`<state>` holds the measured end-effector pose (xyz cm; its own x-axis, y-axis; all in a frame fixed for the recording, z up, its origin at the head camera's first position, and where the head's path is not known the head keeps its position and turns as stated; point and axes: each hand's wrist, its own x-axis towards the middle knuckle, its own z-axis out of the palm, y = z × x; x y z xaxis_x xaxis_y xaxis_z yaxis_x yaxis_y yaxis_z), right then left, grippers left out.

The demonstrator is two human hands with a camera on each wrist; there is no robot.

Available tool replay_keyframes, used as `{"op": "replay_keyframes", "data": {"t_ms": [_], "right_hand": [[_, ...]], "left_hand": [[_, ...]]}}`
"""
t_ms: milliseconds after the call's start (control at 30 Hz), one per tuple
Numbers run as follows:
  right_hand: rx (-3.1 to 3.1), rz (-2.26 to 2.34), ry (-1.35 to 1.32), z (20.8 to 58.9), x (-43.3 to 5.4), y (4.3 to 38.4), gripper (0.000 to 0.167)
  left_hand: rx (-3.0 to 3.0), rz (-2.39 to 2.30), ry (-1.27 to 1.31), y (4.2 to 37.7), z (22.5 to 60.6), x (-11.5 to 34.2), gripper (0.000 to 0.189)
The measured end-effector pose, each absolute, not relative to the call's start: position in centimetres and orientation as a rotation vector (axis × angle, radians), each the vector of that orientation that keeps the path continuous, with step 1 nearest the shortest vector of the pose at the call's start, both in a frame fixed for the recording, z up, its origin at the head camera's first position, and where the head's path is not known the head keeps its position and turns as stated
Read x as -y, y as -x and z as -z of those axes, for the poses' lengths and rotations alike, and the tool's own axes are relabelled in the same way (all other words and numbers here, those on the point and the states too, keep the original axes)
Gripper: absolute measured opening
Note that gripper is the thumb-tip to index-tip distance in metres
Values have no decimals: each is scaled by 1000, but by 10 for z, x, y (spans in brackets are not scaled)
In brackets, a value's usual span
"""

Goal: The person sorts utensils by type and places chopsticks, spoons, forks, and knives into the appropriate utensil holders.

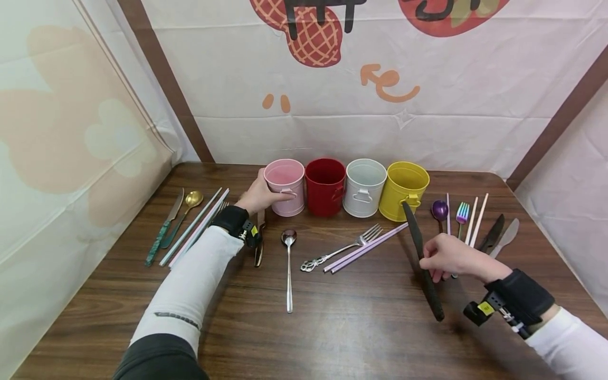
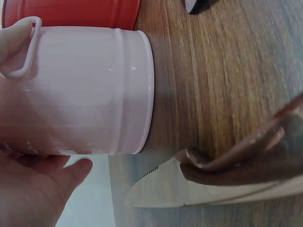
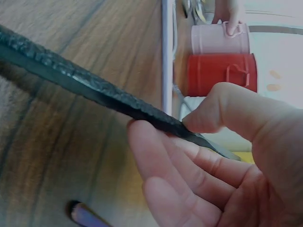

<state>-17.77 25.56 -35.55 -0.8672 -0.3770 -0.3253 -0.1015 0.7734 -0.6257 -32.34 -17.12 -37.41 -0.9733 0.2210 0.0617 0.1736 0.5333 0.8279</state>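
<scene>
At the left end of a row of metal buckets, my left hand [image 1: 260, 194] grips the pink bucket [image 1: 292, 205]. In the left wrist view, a finger lies at that bucket's handle [image 2: 34, 52] and the thumb is on its other side. Below that hand lie a serrated knife [image 2: 156, 189] and a shiny copper-coloured utensil [image 2: 246, 163]. My right hand [image 1: 456, 256] pinches a black table knife [image 1: 429, 287] between thumb and fingers, its blade pointing up toward the yellow bucket [image 1: 404, 203]. The right wrist view shows the knife's textured handle [image 3: 85, 85] slanting over the table.
Beside the pink bucket stand a red bucket [image 1: 325, 198] and a white bucket [image 1: 363, 182]. In front lie a silver spoon [image 1: 289, 264], an ornate fork [image 1: 337, 252] and lilac chopsticks [image 1: 366, 250]. More cutlery flanks them, including a teal-handled knife [image 1: 159, 240] and a purple spoon [image 1: 439, 210].
</scene>
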Motion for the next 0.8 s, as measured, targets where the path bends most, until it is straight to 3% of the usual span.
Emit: {"op": "replay_keyframes", "data": {"t_ms": [333, 800], "right_hand": [[-2581, 882, 468, 312, -242, 186, 14], [-2828, 948, 581, 239, -191, 234, 12]], "left_hand": [[-2687, -1487, -356, 324, 376, 169, 99], [-2682, -1487, -350, 326, 379, 171, 99]]}}
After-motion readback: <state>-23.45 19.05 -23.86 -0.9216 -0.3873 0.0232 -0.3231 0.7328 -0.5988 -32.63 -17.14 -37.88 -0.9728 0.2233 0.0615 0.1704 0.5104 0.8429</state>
